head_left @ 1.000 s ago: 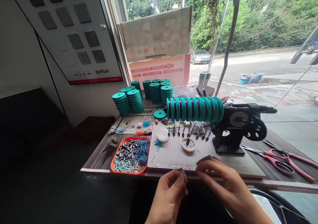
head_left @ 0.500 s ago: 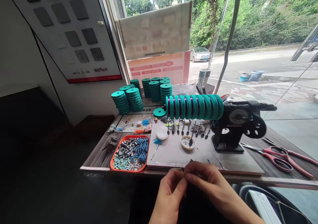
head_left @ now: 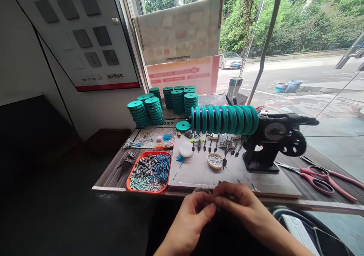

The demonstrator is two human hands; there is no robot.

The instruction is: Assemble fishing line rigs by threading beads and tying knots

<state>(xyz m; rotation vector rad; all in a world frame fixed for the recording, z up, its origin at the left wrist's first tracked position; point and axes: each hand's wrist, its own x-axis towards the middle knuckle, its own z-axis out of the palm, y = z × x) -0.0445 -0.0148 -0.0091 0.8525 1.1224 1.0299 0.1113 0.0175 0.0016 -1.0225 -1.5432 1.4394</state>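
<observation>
In front of the table's near edge, my left hand point(head_left: 196, 214) and my right hand point(head_left: 239, 199) meet with thumbs and fingertips pinched together. Whatever lies between the fingertips is too small to make out. Beyond them a row of teal foam spools point(head_left: 224, 119) sits on the shaft of a black hand-cranked winder point(head_left: 264, 146). Small dark weights point(head_left: 224, 162) hang on short lines below the spools. A round dish of white beads point(head_left: 215, 160) stands on the board just past my hands.
An orange tray point(head_left: 127, 184) of metal cylinders, blue springs and small tubes stands at the left. Pink-handled scissors point(head_left: 315, 182) and pliers point(head_left: 345, 186) lie right. Stacked teal spools point(head_left: 138, 114) rise behind. A white round lid point(head_left: 186, 150) rests on the board point(head_left: 196, 178).
My hands stay pinched together and have shifted only slightly. One hanging weight has swung right, away from the bead dish. The whole view has tilted a little.
</observation>
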